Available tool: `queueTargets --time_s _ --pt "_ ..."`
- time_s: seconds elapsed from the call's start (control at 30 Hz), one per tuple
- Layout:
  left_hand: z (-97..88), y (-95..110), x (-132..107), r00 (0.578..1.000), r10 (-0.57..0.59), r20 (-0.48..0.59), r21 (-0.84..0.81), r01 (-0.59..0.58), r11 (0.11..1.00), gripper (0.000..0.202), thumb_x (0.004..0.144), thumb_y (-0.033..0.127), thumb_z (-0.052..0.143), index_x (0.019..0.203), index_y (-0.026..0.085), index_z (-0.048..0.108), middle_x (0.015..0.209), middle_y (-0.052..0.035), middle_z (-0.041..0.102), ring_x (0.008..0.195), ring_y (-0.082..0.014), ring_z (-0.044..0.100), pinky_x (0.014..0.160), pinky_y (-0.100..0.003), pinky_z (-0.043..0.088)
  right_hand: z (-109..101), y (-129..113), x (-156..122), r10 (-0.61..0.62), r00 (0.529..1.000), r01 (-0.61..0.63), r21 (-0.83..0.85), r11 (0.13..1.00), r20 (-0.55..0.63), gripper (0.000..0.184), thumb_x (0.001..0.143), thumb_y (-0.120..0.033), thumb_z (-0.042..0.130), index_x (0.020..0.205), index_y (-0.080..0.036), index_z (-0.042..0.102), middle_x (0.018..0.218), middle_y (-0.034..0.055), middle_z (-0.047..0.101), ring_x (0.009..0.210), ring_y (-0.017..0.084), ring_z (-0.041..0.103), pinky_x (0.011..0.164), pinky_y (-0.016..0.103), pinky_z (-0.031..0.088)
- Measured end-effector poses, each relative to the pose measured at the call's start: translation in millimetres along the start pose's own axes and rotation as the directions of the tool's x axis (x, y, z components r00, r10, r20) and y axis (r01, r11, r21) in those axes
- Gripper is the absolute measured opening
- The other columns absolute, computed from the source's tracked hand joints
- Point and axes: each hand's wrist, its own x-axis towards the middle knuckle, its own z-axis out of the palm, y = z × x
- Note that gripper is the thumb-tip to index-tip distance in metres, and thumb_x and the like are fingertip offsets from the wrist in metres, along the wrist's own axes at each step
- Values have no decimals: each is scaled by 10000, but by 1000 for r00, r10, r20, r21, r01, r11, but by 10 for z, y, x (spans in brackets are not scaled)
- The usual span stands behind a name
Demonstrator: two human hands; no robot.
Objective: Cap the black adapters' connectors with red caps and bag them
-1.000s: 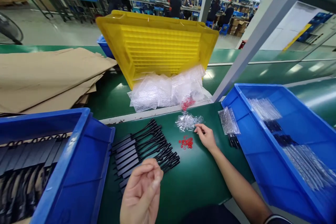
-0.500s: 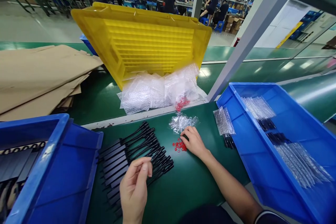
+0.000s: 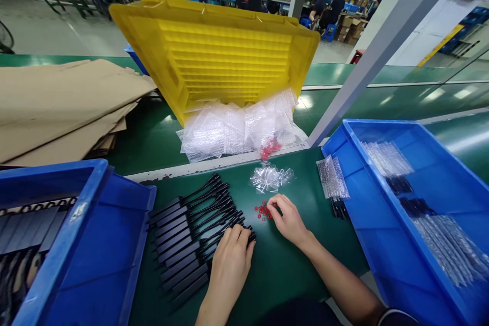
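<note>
A row of flat black bars with thin black cables (image 3: 179,247) lies side by side on the green tabletop. My left hand (image 3: 231,260) reaches over the nearest cables, its fingers closed around a cable's plug end at the right side of the row. Small red rings (image 3: 262,210) form a loose pile to the right of the cables. At the pile's right edge, my right hand (image 3: 289,220) pinches thumb and forefinger together; whatever lies between the tips is too small to make out. Just behind the rings rests a heap of small clear plastic pieces (image 3: 269,178).
A blue bin (image 3: 130,224) with more black bars stands left. The right blue bin (image 3: 385,244) holds bubble-wrapped items, and a few wrapped ones (image 3: 332,178) lie beside it. Behind are bubble bags (image 3: 214,130), a tilted yellow crate (image 3: 229,56), cardboard (image 3: 57,107) and a grey post (image 3: 382,56).
My left hand has moved down and right from above the black bars onto the cable ends. My right hand stays by the red rings. The view has shifted slightly.
</note>
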Motion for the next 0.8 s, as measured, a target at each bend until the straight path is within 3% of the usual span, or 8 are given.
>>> queueTargets --time_s 0.13,0.23,0.43,0.53,0.63,0.8 --pt "-74 45 6 998 -29 53 -107 34 994 125 867 185 461 781 228 541 796 -38 599 761 -225 583 648 -313 465 40 -33 -58 -25 1000 24 65 998 11 138 946 -172 438 875 -211 549 832 34 606 802 179 558 724 290 447" --pt "-161 68 25 986 -100 133 -261 132 956 111 892 237 443 815 230 523 818 -25 616 743 -206 613 640 -305 469 44 -31 -70 -42 999 40 104 994 8 142 944 -168 437 920 -208 571 863 51 614 848 191 570 740 303 460" --pt "-270 86 69 941 -220 256 -554 329 765 208 896 390 492 972 227 596 833 -25 663 710 -175 622 596 -264 490 12 -90 -87 -111 994 110 156 982 -3 161 903 -127 443 925 -210 580 826 48 609 790 185 569 704 310 465" --pt "-275 91 85 928 -242 284 -611 369 700 267 874 417 526 992 221 662 906 -51 696 691 -174 624 520 -242 475 25 -139 -96 -163 987 160 160 974 4 178 882 -111 444 924 -212 585 837 50 619 800 183 580 716 314 474" --pt "-254 82 90 918 -270 291 -640 397 658 261 844 417 561 950 207 674 844 -46 699 657 -172 618 487 -230 458 54 -182 -101 -192 981 188 162 969 8 162 881 -119 456 919 -213 583 842 51 628 807 182 596 740 323 483" --pt "-221 63 86 917 -280 283 -633 398 664 227 838 417 558 814 195 596 725 -13 630 646 -157 598 473 -207 432 94 -200 -122 -193 981 190 163 968 1 134 888 -133 481 949 -204 577 824 48 643 749 170 594 695 301 491"
